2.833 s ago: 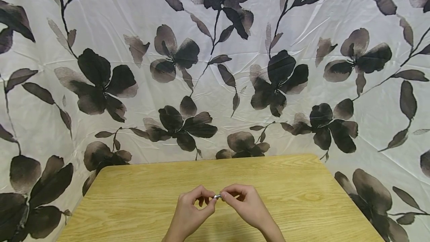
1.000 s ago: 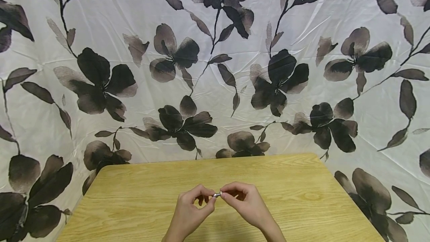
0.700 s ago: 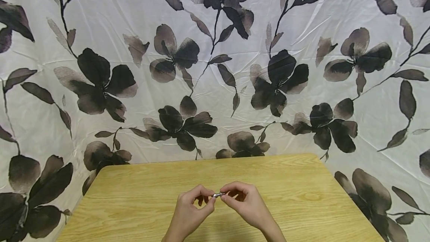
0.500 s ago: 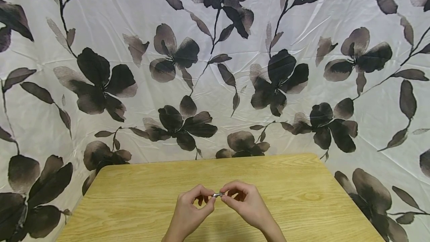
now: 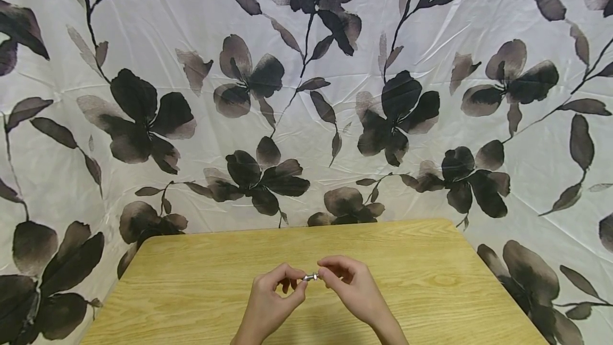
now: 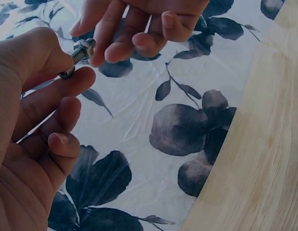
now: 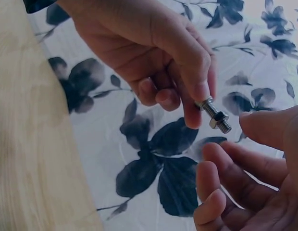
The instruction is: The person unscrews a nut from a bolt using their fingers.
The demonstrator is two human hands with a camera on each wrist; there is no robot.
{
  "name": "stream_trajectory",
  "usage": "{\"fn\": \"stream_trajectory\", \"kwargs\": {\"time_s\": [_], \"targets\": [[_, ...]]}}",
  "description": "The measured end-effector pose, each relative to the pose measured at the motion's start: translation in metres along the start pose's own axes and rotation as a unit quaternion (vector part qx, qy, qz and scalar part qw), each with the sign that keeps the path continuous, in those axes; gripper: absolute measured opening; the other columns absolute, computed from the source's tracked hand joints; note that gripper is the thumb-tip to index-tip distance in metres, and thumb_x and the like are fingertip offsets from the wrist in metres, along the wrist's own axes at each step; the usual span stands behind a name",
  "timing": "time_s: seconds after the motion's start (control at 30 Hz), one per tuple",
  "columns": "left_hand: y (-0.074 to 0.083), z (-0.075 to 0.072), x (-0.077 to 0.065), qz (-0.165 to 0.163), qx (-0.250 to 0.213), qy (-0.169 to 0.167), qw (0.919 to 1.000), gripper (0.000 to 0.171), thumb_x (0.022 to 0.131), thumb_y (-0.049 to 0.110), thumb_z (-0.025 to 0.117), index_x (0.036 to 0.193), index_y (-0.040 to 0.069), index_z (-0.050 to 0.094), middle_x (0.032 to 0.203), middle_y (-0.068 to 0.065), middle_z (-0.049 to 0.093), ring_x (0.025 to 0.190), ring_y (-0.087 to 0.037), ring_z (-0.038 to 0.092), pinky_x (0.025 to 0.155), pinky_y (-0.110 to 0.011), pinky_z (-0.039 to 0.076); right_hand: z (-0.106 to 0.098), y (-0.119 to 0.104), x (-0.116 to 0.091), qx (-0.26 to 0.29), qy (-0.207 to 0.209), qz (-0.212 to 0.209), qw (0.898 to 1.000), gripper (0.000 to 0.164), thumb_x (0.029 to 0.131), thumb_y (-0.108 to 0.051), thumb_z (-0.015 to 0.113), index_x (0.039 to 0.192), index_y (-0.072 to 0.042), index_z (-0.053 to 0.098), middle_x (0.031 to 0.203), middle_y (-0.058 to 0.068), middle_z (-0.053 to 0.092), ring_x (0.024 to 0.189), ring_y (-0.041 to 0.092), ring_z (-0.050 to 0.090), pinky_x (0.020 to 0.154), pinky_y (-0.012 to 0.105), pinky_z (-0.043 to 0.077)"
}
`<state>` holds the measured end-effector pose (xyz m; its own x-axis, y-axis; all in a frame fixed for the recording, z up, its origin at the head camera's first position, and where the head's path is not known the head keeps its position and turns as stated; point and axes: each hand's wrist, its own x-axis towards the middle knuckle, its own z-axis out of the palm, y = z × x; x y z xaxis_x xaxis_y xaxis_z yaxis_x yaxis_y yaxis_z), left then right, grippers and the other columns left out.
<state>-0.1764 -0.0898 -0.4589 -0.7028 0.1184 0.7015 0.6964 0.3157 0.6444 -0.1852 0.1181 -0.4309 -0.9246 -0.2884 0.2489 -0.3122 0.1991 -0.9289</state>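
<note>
My left hand pinches a small metal bolt by its head end, between thumb and index finger, above the table. A hex nut sits on the bolt's thread, and a short length of thread sticks out beyond it. My right hand is at the bolt's free end with thumb and fingers parted. In the right wrist view a gap shows between those fingertips and the nut. The left wrist view also has the nut in sight, while the bolt's head is partly hidden by the left fingers.
A wood-grain table lies under both hands. Behind it and along its sides hangs a white cloth with dark flower prints. The table's back edge meets the cloth.
The right thumb and fingers, earlier closed on the bolt's free end, have parted and shifted slightly right, uncovering the nut. My left hand keeps its pinch in the same place.
</note>
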Motion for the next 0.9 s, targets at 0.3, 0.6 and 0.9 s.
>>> {"fn": "stream_trajectory", "kwargs": {"time_s": [0.3, 0.6, 0.9], "targets": [[0.0004, -0.0001, -0.0001, -0.002, 0.001, -0.006, 1.0, 0.031, 0.081, -0.005, 0.08, 0.091, 0.024, 0.072, 0.08, 0.012, 0.07, 0.065, -0.001, 0.055, 0.053, -0.029, 0.05, -0.0012, 0.0003, -0.0004, -0.007, -0.029, -0.003, 1.0, 0.02, 0.101, -0.027, 0.067, 0.104, -0.011, 0.078, 0.092, 0.011, 0.076, 0.077, 0.01, 0.068, 0.071, 0.03, 0.058], [0.001, -0.0004, 0.0, -0.002, 0.001, -0.003, 1.0, 0.032, 0.081, -0.005, 0.081, 0.091, 0.024, 0.072, 0.078, 0.013, 0.068, 0.064, -0.001, 0.055, 0.054, -0.028, 0.049, -0.0012, 0.0013, -0.0009, -0.007, -0.03, -0.015, 0.999, 0.016, 0.099, -0.024, 0.07, 0.105, -0.012, 0.078, 0.1, 0.012, 0.075, 0.08, 0.007, 0.065, 0.068, 0.024, 0.054], [-0.0005, 0.0002, 0.0006, 0.016, -0.006, 0.002, 0.9999, 0.033, 0.081, -0.006, 0.08, 0.093, 0.024, 0.072, 0.079, 0.011, 0.07, 0.065, -0.001, 0.056, 0.053, -0.028, 0.049, -0.0001, 0.0014, -0.001, 0.0, -0.03, -0.018, 0.999, 0.016, 0.097, -0.022, 0.073, 0.107, -0.009, 0.075, 0.099, 0.012, 0.074, 0.084, 0.008, 0.067, 0.068, 0.024, 0.055]]}}
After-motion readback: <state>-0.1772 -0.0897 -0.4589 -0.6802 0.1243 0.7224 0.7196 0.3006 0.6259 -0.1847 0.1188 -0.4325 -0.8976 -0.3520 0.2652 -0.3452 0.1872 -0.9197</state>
